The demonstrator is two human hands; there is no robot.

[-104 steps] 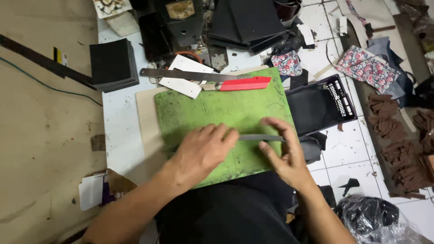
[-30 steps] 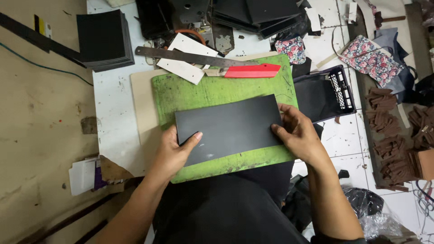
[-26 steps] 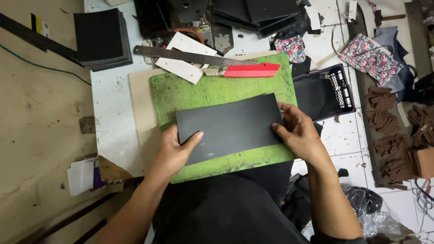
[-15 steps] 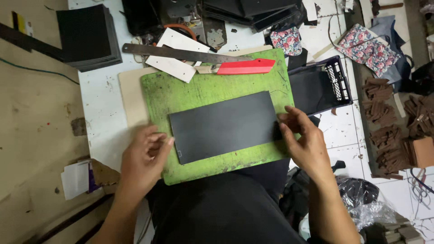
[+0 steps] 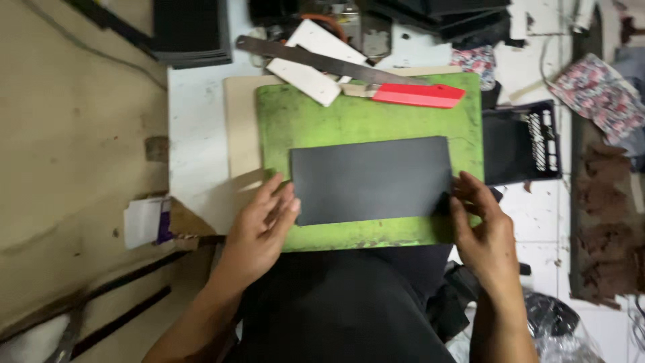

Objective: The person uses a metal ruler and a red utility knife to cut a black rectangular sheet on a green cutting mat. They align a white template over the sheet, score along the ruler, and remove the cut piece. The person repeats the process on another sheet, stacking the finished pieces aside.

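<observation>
A dark grey rectangular sheet (image 5: 371,179) lies flat on a worn green cutting mat (image 5: 336,117). My left hand (image 5: 263,225) rests at the sheet's left edge, fingers together and touching its lower left corner. My right hand (image 5: 482,228) is at the sheet's lower right corner, fingertips against that edge. Neither hand lifts the sheet. A long metal blade with a red handle (image 5: 416,95) lies across the mat's far edge, out of reach of both hands.
White card pieces (image 5: 310,67) lie under the blade. A beige board (image 5: 238,128) sticks out left of the mat. A stack of black sheets (image 5: 191,30) is far left, a black plastic crate (image 5: 523,142) right, patterned fabric (image 5: 591,77) beyond it.
A dark sheet has replaced the thin strip I held on the mat. My hands have slid from on top of the sheet out to its left and right edges.
</observation>
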